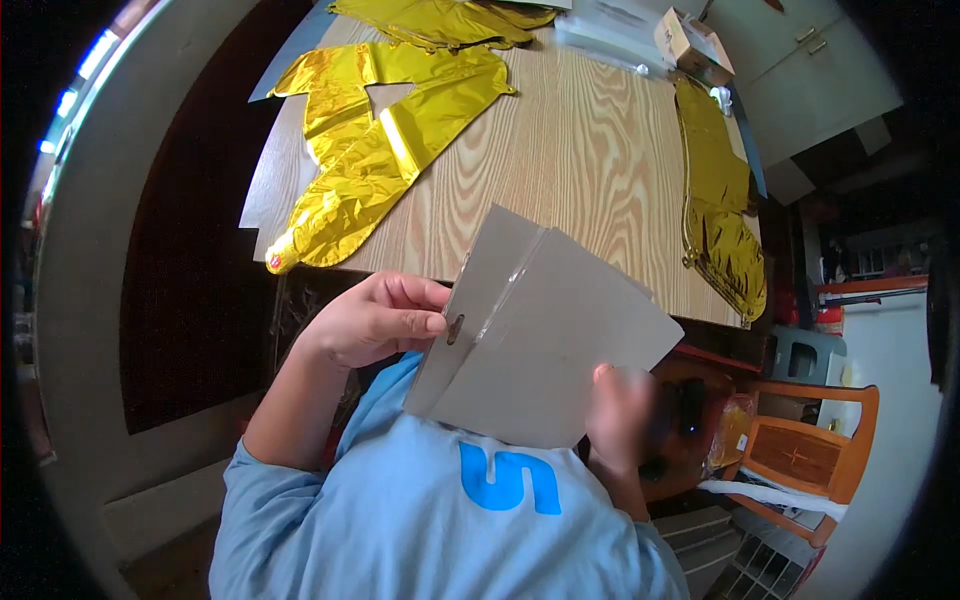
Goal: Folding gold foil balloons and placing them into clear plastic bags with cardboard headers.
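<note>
In front of my chest I hold a flat grey cardboard package (560,350) tilted over the table's near edge. A narrower flap with a small slot runs down its left side, and a shiny clear strip lies along the fold. My left hand (385,320) pinches the flap's left edge beside the slot, thumb on top. At the lower right edge my right hand (618,415) grips the cardboard with its thumb on the face; it is partly smeared by motion, and its other fingers are hidden behind.
On the wood-grain table (590,150) lie flat gold foil balloons: one at the left (390,140), another at the far edge (450,22), a third along the right (718,190). An open cardboard box (693,47) and clear plastic (610,38) stand far right. A wooden chair (800,455) is at right.
</note>
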